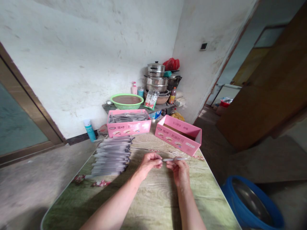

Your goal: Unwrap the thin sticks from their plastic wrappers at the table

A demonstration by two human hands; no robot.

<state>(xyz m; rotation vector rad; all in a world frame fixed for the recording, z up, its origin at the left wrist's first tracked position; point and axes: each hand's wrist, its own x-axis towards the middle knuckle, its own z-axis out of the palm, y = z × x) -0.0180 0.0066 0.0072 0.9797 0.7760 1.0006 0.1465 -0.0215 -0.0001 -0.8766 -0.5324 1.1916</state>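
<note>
The person is pinching a thin grey pen (174,158) between both hands over the table (153,204): the left hand (150,162) is closing finger and thumb on one end, while the right hand (179,171) is gripping the other, keeping it level for close handling. Just left of the left hand, a stack of pens (111,156) is lying within reach. Beyond the right hand an empty pink box (178,134) is sitting tilted open; farther left, a filled pink box (128,121) is standing.
</note>
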